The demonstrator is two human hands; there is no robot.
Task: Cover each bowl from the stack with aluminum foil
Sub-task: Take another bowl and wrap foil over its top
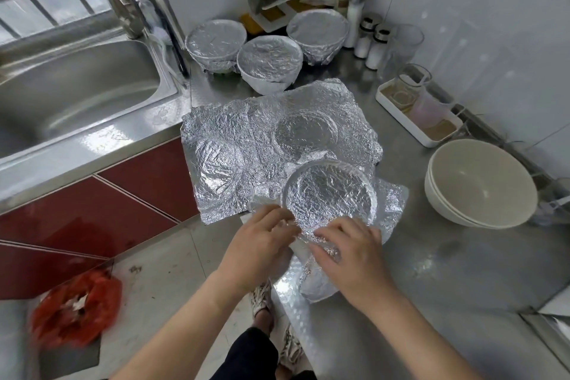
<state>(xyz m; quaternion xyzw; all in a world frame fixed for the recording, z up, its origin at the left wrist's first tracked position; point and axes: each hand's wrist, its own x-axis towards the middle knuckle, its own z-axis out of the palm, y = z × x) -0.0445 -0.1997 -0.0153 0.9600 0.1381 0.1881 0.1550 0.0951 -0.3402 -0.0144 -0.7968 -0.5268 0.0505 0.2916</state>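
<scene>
Near edge of desk (pixel 438 259): left hand (pixel 262 241) and right hand (pixel 354 256) both on the foil (pixel 330 194) laid over one bowl (pixel 311 290).
- Left hand: fingers curled, pinching foil at the near-left rim.
- Right hand: fingers bent round foil, pressing it against the bowl's near wall.
- Foil top lies flat across the rim; its right edge hangs loose on the desk.

Just beyond, touching: loose foil sheets (pixel 246 139), crumpled, lying flat, with round imprints.

Right: stack of bare bowls (pixel 481 185), white, upright.

Far: three covered bowls (pixel 270 62), close together by the wall.

Far left: steel sink (pixel 77 86).

Near left, on the floor: red bag (pixel 74 308).
</scene>
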